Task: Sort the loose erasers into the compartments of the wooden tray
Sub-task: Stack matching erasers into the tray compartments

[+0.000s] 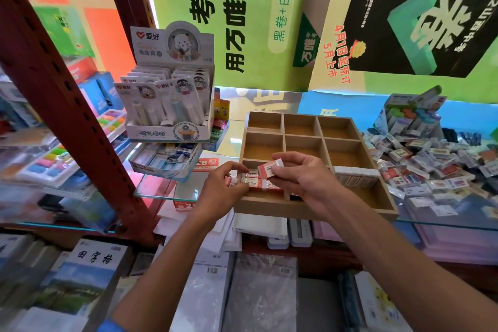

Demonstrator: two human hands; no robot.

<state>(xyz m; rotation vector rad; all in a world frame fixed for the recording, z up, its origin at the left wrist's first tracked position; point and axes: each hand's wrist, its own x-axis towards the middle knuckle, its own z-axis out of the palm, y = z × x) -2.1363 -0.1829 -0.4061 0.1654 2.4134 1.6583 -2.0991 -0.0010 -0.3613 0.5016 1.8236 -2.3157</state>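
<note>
My right grip (299, 178) pinches a red-and-white eraser (269, 168) between thumb and fingertips, tilted, just above the near-left compartment of the wooden tray (310, 210). My left grip (223, 188) is curled around a small stack of red erasers (252, 180), which sits directly under and touching the pinched one; another red eraser end pokes out left of its fingers. Right of my right grip, the near-right compartment holds a row of white erasers (355, 174) standing on edge along its far wall. Beyond both grips, the six farther compartments show only bare wood. Further right, past the tray, a heap of loose erasers (436, 170) covers the glass counter (444, 221).
</note>
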